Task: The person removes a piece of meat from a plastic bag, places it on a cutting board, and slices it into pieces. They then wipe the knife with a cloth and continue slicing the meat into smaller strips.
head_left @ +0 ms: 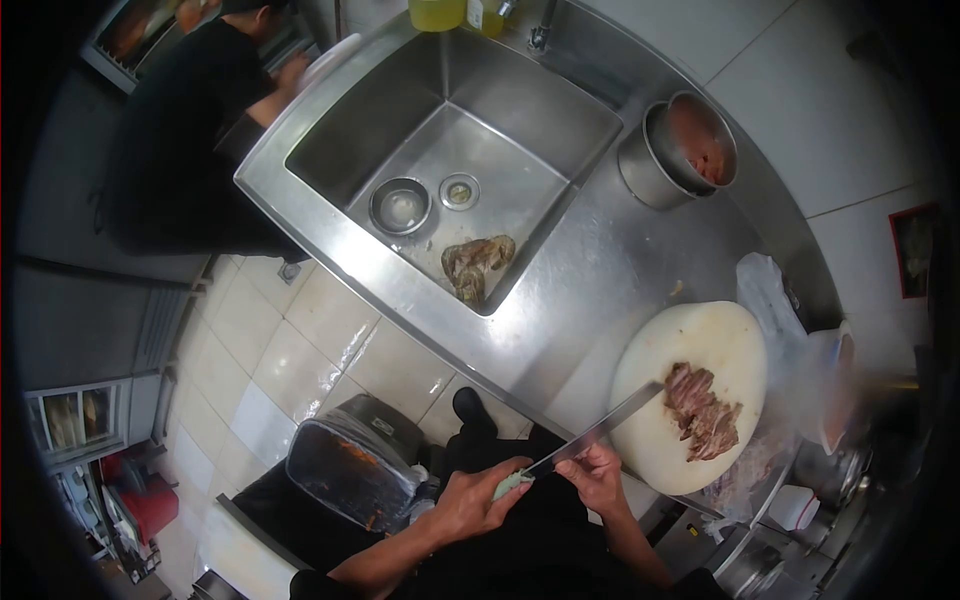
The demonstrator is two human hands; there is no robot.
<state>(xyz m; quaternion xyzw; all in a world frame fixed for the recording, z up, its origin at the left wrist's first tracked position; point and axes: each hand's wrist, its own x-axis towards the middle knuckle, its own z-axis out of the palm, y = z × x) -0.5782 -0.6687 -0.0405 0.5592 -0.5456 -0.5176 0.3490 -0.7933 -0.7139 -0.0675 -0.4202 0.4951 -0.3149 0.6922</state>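
My left hand [478, 503] is closed around the pale green handle of a long knife [612, 420]. The blade slants up to the right, and its tip is over the edge of the sliced meat. Close to the handle end, my right hand [597, 478] has its fingers curled and pinched at the blade. Sliced, browned meat [703, 410] lies in a row on a round white cutting board [650, 345], to the right of the knife.
A steel sink [530, 115] holds a small metal bowl [400, 205] and a brown piece of meat [475, 265]. Stacked metal pots [660, 160] stand behind the board, near a plastic bag [770, 300]. A lined bin [350, 470] sits below; another person [185, 130] stands beyond the sink.
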